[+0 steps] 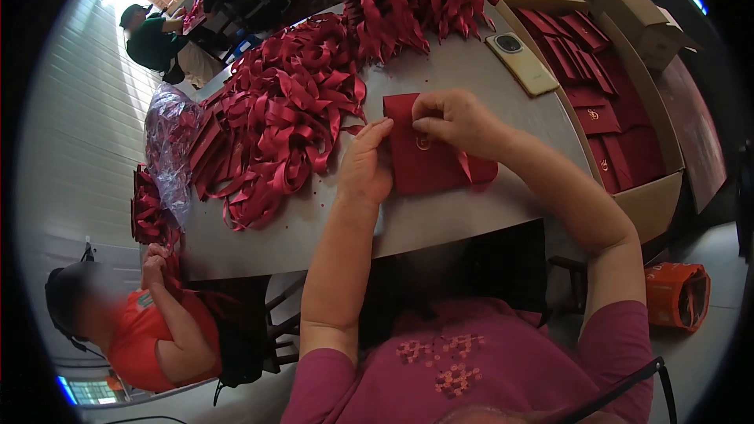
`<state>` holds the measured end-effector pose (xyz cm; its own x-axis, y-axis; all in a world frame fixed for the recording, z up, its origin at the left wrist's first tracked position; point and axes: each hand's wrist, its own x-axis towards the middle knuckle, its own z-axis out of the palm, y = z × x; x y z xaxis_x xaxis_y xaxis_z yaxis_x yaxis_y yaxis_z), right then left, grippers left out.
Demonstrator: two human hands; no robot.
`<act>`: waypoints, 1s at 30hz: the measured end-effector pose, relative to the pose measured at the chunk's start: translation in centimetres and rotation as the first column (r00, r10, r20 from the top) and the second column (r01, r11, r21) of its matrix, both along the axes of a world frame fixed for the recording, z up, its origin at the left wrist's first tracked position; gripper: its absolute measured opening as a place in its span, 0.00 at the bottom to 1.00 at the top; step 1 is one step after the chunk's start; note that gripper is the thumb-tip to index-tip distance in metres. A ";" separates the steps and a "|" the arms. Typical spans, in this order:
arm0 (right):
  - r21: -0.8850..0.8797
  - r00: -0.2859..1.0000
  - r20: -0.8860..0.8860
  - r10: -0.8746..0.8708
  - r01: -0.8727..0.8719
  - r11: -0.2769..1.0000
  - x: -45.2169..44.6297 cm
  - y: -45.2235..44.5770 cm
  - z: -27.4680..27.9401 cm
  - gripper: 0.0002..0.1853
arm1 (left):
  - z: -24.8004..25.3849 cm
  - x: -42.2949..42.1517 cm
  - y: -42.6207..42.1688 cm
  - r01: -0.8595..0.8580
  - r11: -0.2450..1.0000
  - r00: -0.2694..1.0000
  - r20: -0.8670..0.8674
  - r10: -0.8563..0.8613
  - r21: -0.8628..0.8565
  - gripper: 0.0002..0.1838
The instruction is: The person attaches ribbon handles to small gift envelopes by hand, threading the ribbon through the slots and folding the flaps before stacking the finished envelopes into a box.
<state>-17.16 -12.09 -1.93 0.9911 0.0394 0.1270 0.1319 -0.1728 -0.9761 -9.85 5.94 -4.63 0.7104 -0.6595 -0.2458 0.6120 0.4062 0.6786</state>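
Observation:
A dark red pouch (416, 165) with a gold emblem lies on the grey table in front of me. My left hand (367, 161) grips its left edge, fingers closed. Over its upper part is my right hand (455, 122), fingers curled and pinched together; what they hold, if anything, is too small to make out. A red ribbon (465, 165) hangs by the pouch's right side, below my right wrist. Just left of my left hand a large heap of red ribbons (283, 94) covers the table.
A phone (521, 64) lies right of my hands. Beyond it an open cardboard box (646, 198) holds red pouches. More ribboned pieces (393, 16) lie at the back. A plastic bag (167, 149) is at left. Co-workers sit at lower left (169, 330) and upper left (153, 41).

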 end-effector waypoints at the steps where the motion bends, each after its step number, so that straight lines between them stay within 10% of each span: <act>1: -0.003 1.000 0.000 0.002 -0.002 1.000 0.2 0.4 0.0 0.04 | 0.0 0.0 0.0 -0.002 1.000 1.000 0.000 0.002 -0.003 0.08; 30: -0.028 0.982 0.041 -0.184 0.185 0.982 0.3 2.5 -0.3 0.06 | 0.0 -1.7 -0.5 -0.275 0.960 0.885 0.401 0.236 0.043 0.04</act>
<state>-16.83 -9.57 -2.24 0.9762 -0.1394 0.1662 0.1316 -0.2282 -0.9647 -11.52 5.41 -4.60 0.9025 -0.4295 0.0315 0.1757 0.4341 0.8836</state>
